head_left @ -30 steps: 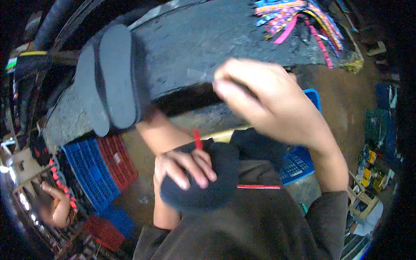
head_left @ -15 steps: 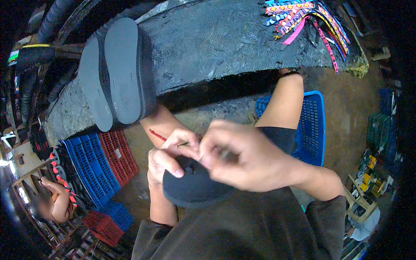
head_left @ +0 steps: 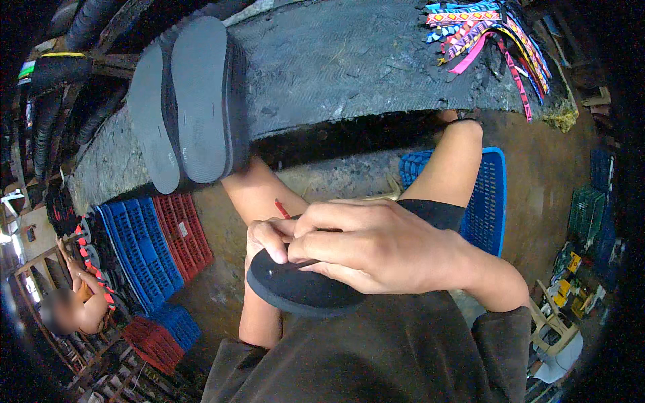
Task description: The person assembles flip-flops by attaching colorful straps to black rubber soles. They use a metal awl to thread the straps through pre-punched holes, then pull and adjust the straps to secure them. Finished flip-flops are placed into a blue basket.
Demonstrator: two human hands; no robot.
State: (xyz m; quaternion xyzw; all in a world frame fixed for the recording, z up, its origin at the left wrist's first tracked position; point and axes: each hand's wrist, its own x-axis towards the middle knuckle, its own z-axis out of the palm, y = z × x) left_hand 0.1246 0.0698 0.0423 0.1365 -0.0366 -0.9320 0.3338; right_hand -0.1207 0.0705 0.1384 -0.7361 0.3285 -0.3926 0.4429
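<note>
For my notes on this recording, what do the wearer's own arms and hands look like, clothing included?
The left hand and right hand are both ungloved, and no ring shows on the visible fingers. The right forearm is bare, with no watch or band in sight. The dark brown sleeves are plain and short, leaving both forearms uncovered.

A plain, dark brown, soft-looking cloth shirt (head_left: 376,356) with short, loose sleeves (head_left: 500,342) is worn, its front crossed by gentle folds. Each sleeve is finished with a straight edge near the elbow, and the forearms (head_left: 497,285) and hands (head_left: 383,245) are left bare. Black cloth shorts (head_left: 437,213) are worn below, cut straight above the knee; the legs (head_left: 447,158) are otherwise uncovered.
</note>
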